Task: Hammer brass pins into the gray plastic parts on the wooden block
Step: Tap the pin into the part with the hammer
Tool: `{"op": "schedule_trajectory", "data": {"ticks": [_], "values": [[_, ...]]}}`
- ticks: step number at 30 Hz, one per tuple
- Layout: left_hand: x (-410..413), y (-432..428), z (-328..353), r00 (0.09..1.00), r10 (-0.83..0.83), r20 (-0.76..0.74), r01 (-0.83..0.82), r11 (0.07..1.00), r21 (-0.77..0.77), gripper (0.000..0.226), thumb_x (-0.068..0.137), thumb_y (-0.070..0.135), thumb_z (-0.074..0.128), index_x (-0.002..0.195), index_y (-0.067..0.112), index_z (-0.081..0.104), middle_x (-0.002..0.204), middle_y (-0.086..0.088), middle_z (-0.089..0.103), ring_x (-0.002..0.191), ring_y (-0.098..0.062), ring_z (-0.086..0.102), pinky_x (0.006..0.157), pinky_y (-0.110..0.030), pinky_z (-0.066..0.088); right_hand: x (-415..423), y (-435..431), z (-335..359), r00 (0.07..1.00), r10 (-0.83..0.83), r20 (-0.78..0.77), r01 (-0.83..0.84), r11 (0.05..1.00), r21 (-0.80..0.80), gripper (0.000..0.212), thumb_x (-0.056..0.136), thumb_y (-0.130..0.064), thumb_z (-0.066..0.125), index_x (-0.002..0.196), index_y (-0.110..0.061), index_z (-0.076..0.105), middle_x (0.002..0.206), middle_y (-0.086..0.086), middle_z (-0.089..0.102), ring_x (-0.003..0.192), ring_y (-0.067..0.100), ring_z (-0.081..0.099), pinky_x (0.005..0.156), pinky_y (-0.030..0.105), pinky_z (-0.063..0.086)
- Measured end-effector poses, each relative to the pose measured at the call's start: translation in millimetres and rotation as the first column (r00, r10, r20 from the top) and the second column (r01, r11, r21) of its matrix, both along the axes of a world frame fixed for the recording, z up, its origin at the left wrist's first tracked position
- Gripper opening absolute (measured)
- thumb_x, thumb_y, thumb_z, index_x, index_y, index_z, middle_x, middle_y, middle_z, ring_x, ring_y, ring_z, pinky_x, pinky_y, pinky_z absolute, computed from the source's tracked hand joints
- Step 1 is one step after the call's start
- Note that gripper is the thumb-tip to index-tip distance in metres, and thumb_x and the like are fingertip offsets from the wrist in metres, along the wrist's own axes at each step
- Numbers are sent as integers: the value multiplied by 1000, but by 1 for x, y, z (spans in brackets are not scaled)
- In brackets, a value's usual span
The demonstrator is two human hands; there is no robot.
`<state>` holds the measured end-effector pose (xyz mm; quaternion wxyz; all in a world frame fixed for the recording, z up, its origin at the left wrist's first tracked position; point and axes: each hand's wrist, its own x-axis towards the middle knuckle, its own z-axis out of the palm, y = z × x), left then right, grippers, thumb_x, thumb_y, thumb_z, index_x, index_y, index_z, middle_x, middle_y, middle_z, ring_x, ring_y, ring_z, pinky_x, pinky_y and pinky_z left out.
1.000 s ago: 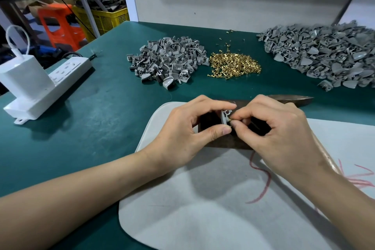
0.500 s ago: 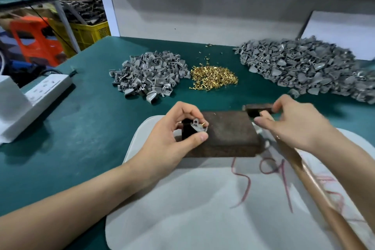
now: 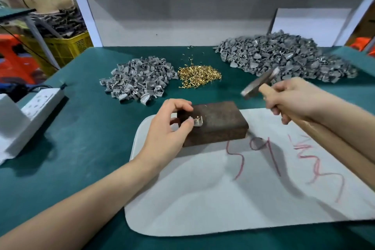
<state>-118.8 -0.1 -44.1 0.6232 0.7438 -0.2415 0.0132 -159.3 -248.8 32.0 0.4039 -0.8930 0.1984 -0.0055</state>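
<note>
pinching small gray plastic part [image 3: 198, 123] with left hand [image 3: 166, 130], short brass pin [image 3: 196, 117] standing in it, atop dark brown wooden block [image 3: 221, 123], right hand [image 3: 294, 97] gripping wooden-handled metal hammer [image 3: 256, 85] held above green desk [image 3: 81, 132]

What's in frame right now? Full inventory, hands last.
Dark brown wooden block: 1, brown, on the mat, centre.
Single gray plastic part: 1, gray, brass pin in it, on the block's left end.
Small pile of gray plastic parts: 1, gray, behind the block, left.
Large pile of gray plastic parts: 1, gray, back right.
Heap of loose brass pins: 1, gold, between the piles.
Wooden-handled metal hammer: 1, tan and dull metal, raised right of the block.
Pale gray felt mat: 1, red scribbles, under the block.
Green table: 1, dark green.
White power strip: 1, white, left edge.
Yellow plastic crate: 1, yellow, beyond the table, left.
Left hand: pinches the single part.
Right hand: grips the hammer handle.
</note>
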Motion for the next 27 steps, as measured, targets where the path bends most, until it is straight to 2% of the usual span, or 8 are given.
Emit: {"op": "schedule_trajectory", "data": {"ticks": [2, 4, 7, 10, 13, 15, 20, 27], "values": [[1, -1, 0, 999, 24, 27, -25, 999, 32, 15, 88, 0, 60, 88, 15, 58, 116, 4, 58, 112, -12, 55, 96, -32, 45, -6, 10, 15, 990, 66, 123, -60, 997, -48, 20, 91, -16, 58, 88, 3, 60, 41, -1, 48, 33, 15, 45, 35, 20, 39], [2, -1, -1, 997, 49, 61, -53, 997, 57, 11, 87, 1, 61, 86, 12, 60, 116, 4, 56, 114, -10, 53, 96, -32, 45, -13, 29, 27, 976, 148, 160, -139, 988, -70, 20, 94, -24, 57, 91, -5, 62, 40, -3, 49, 34, 15, 47, 36, 23, 42], [6, -1, -2, 995, 87, 56, -90, 994, 62, 8, 87, 4, 65, 84, 12, 64, 120, 2, 53, 115, -7, 52, 92, -22, 45, -21, 65, 26, 947, 271, 172, -261, 962, -80, 6, 94, -14, 55, 91, -9, 53, 46, -1, 53, 30, 13, 48, 33, 30, 45], [6, 0, 0, 994, 97, 48, -99, 994, 54, 9, 86, 7, 67, 85, 16, 65, 118, 1, 53, 114, -7, 52, 84, -16, 46, -17, 88, 19, 911, 340, 234, -287, 929, -233, 13, 93, -13, 53, 93, -1, 47, 57, 4, 46, 32, 8, 42, 33, 16, 34], [5, -1, 1, 993, 116, 17, -116, 993, 32, 10, 85, 5, 67, 89, 15, 66, 117, 1, 53, 115, -10, 52, 92, -29, 46, -10, 96, 18, 928, 340, 154, -301, 925, -232, 22, 94, -18, 51, 92, 4, 47, 59, 7, 43, 34, 8, 41, 33, 16, 32], [4, -1, 2, 992, 127, -8, -127, 992, 15, 14, 84, 3, 67, 88, 16, 64, 118, 1, 52, 115, -11, 52, 93, -30, 45, -7, 97, 17, 941, 326, 95, -297, 925, -236, 26, 95, -21, 50, 91, 5, 48, 60, 6, 45, 34, 5, 43, 33, 15, 32], [5, -1, 2, 992, 126, -16, -125, 991, 46, 10, 85, 2, 66, 81, 12, 63, 119, 2, 51, 117, -13, 51, 95, -34, 45, -7, 96, 17, 963, 256, 82, -243, 959, -142, 36, 100, -35, 39, 95, -4, 56, 53, 7, 47, 31, 17, 37, 33, 21, 35], [5, -2, 2, 991, 133, -20, -131, 989, 62, 5, 85, 3, 66, 84, 8, 66, 120, 0, 51, 117, -14, 51, 79, -21, 47, -7, 97, 23, 961, 264, 79, -244, 950, -196, 35, 101, -36, 37, 92, -8, 56, 54, 6, 48, 28, 15, 39, 31, 20, 33]]}}
